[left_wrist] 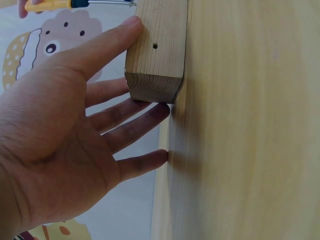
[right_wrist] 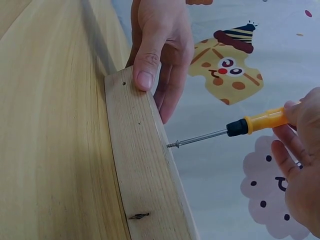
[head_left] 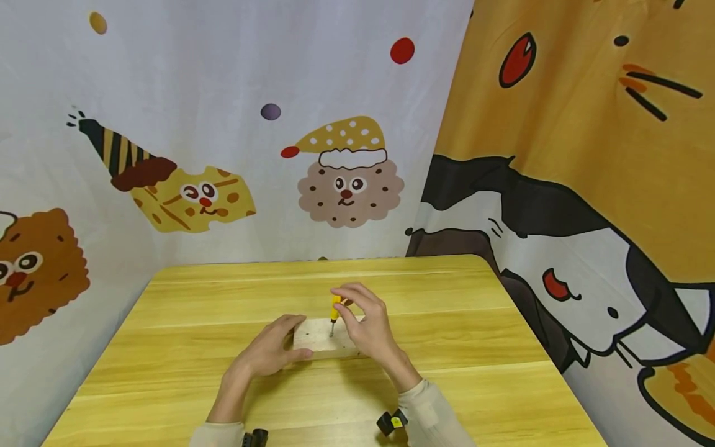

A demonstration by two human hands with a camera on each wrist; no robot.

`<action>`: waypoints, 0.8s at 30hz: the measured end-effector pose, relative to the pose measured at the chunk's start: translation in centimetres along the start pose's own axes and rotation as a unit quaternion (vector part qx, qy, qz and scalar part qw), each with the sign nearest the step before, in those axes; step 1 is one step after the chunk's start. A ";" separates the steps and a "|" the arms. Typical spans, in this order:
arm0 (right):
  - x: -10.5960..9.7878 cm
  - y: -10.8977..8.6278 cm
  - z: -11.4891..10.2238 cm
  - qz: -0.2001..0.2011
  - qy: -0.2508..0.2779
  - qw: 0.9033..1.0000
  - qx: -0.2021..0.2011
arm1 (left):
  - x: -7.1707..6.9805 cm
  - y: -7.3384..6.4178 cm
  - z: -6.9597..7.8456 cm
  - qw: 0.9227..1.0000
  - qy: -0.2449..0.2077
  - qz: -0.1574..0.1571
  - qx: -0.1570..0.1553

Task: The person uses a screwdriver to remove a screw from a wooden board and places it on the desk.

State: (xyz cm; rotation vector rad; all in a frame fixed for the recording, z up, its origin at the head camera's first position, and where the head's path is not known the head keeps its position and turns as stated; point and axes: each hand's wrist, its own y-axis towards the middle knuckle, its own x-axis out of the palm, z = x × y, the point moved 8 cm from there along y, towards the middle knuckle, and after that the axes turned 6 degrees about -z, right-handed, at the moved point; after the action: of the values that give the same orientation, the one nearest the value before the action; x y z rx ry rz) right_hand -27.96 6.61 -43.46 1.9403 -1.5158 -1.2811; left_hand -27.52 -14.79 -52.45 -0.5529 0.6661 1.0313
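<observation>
A pale wooden block (head_left: 314, 341) lies on the table in front of me. My left hand (head_left: 269, 349) grips its left end, thumb on the near side and fingers around the far side. In my right hand (head_left: 373, 329) is a screwdriver (right_wrist: 267, 120) with a yellow handle and black collar, pinched by the handle between thumb and fingers. Its shaft points down at the block in the head view. At the tip sits a small screw (right_wrist: 173, 145), its threaded end at the wood and much of its thread showing. A small hole (left_wrist: 155, 46) marks the block near the left hand.
The wood-grain table (head_left: 184, 323) extends around the block, its far edge against a cartoon-printed curtain (head_left: 223, 93). A dark knot (right_wrist: 140, 216) shows in the block. Black wrist devices (head_left: 389, 423) are near both sleeves.
</observation>
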 end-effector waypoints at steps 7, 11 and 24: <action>0.0 0.0 -0.1 0.000 0.011 1.000 0.003 | 0.0 0.0 0.0 1.000 -0.003 0.000 -0.001; 0.0 0.0 -0.1 0.003 0.008 1.000 -0.001 | 0.1 -0.1 0.0 1.000 -0.005 -0.001 -0.003; -0.2 0.0 -0.2 0.022 0.000 1.000 -0.006 | 0.0 -0.1 -0.1 1.000 -0.005 -0.002 -0.003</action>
State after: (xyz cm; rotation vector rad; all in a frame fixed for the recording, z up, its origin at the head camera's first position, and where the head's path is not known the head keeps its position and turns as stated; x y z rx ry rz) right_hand -27.84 6.75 -43.27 1.8888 -1.5399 -1.2683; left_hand -27.43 -14.85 -52.50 -0.5536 0.6521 1.0329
